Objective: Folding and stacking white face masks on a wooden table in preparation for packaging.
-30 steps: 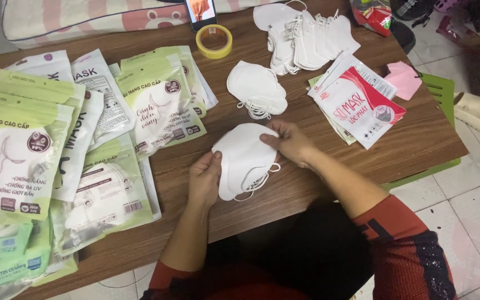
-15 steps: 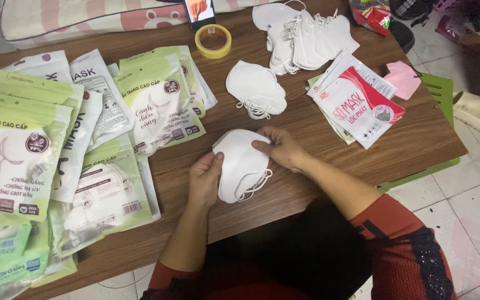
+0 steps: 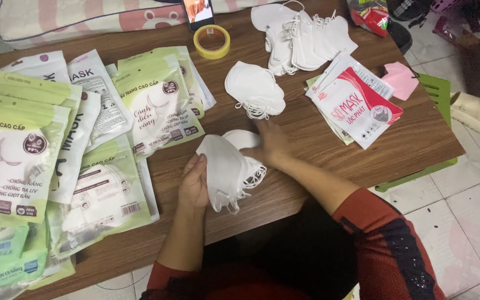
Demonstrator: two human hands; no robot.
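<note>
Head view, looking down on a wooden table [image 3: 318, 150]. Left hand [image 3: 194, 183] grips a folded white face mask [image 3: 223, 172] by its left edge, thumb on top and fingers curled beneath; the mask stands out to the right of the hand, tilted, with its ear loops hanging from the lower right side. Right hand [image 3: 270, 145] lies palm-down just right of that mask, fingers spread flat. It presses on a second white mask [image 3: 241, 138] that rests on the table and is partly covered by the held one. Whether the right hand pinches this second mask or only rests on it cannot be told.

Both masks are near the front edge of the table, about midway along it. A small stack of masks [image 3: 254, 90] sits just behind the right hand, toward the middle of the table. A larger loose pile of masks [image 3: 306, 36] lies at the back edge. A roll of yellow tape [image 3: 211, 41] stands left of that pile. Green and white packets [image 3: 56, 139] cover the left end of the table. Red and white packets [image 3: 356, 105] lie near the right edge, with a pink mask [image 3: 401, 79] just beside them.
</note>
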